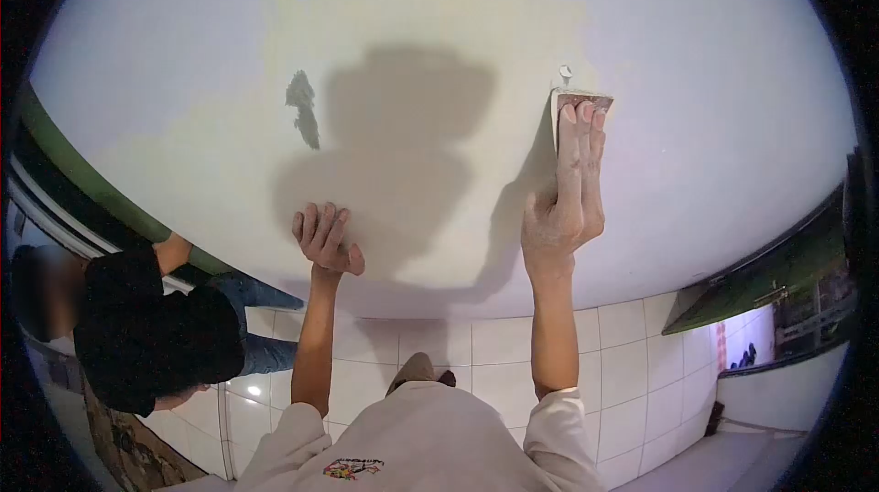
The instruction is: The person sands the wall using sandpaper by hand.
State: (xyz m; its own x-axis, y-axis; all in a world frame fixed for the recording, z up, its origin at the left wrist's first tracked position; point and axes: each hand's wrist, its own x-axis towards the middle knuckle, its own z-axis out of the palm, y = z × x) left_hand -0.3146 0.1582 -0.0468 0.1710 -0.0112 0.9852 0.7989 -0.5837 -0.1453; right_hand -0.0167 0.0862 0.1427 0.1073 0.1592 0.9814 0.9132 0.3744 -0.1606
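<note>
On my feed: left grip (324, 239) empty, fingers loosely curled by the wall (705, 172), contact unclear. Right grip (565, 190) holds a brown sheet (582, 97) under straightened fingers, presumably for even pressure, against the wall below a small white mark (565, 72).

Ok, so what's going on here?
The person's right hand holds what looks like sandpaper under flat fingers against the wall, just below a small white mark. The left hand is empty by the wall, below a gray patch. Another person is farther left.
</note>
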